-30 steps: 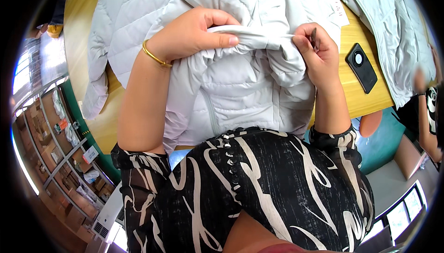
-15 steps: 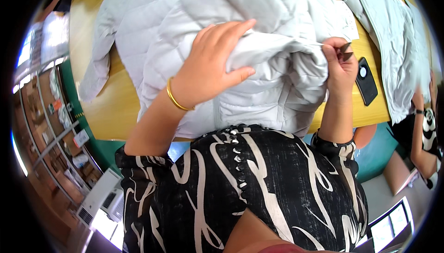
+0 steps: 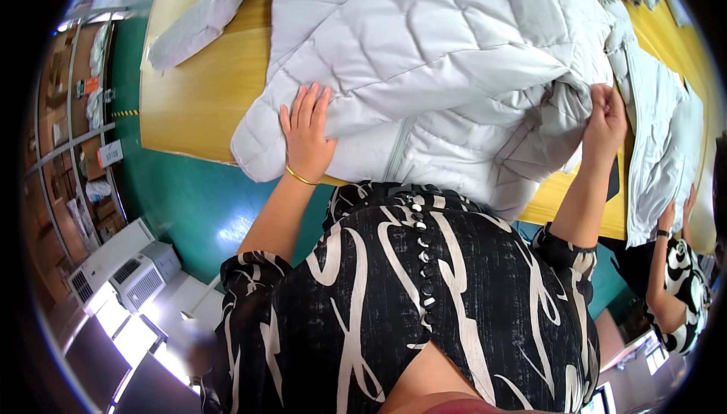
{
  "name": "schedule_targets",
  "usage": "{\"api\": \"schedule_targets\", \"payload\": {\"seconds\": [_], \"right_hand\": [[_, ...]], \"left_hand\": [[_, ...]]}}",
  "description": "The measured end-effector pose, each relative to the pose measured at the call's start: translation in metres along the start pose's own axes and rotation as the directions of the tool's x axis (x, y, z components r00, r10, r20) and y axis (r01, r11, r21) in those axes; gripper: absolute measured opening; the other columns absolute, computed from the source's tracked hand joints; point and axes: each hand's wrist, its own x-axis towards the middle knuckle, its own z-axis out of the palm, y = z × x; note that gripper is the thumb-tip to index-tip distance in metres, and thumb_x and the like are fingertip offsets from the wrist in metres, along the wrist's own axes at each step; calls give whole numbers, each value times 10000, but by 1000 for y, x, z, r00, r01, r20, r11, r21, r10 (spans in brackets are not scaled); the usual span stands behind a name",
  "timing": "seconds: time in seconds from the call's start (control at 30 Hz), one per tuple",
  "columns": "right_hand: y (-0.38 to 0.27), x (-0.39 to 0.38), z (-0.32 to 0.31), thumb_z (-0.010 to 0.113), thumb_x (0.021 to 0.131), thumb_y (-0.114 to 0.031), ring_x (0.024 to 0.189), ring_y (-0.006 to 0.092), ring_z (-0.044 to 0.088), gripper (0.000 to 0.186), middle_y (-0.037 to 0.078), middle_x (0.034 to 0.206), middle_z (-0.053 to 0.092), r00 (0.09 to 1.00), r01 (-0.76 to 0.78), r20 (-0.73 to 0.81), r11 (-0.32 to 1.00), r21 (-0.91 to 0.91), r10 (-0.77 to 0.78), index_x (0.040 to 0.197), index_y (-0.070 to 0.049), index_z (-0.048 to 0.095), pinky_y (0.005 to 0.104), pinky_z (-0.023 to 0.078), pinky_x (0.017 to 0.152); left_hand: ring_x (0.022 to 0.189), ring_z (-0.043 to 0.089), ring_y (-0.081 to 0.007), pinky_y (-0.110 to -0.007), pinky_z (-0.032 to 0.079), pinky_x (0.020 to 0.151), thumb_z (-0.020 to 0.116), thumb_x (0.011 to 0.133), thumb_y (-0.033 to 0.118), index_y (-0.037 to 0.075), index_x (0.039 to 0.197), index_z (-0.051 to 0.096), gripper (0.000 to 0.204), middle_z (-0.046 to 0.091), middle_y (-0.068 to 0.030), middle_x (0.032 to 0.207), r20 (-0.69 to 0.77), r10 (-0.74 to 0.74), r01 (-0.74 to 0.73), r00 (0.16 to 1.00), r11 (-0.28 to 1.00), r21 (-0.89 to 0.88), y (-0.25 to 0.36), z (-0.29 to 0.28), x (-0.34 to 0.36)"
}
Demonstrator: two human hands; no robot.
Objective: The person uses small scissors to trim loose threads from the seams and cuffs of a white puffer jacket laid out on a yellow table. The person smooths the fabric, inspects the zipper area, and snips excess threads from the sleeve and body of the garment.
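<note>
A light grey quilted puffer jacket lies spread over the yellow table, its lower part folded so that the smooth lining and a grey zip show. My left hand rests flat on the jacket's near left part, fingers stretched and slightly apart. At the bunched right side of the jacket, my right hand is closed, with its fingertips at the fabric's edge. Whether a small tool is still inside that hand cannot be made out; its curled fingers hide the palm.
A dark phone lies mostly behind my right forearm. On the right, another person's hands are at a second pale jacket. Shelving with boxes stands left, beyond the yellow table and green floor.
My left hand has moved left and down, flattening onto the jacket, which is opened out more. My right hand has moved rightward; the dark pointed blades seen in it earlier no longer show.
</note>
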Motion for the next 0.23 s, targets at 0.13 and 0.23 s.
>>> {"api": "schedule_targets", "payload": {"seconds": [0.13,0.23], "right_hand": [[-49,-24,13,456,910,-57,744,69,509,174,77,982,595,908,396,-137,918,-31,-396,1013,1,583,194,421,677],[-62,-30,28,445,908,-42,748,86,519,202,112,1103,569,865,502,-79,852,149,-496,1056,1,576,210,438,704]], "left_hand": [[1306,262,-251,-502,101,1056,645,590,31,160,1294,405,755,340,-48,1376,14,-52,52,999,998,22,-8,-2,-16],[1298,275,-247,-531,114,1043,675,568,63,186,1296,412,783,341,-42,1377,-3,-74,74,997,997,-9,-11,-2,-21]]}}
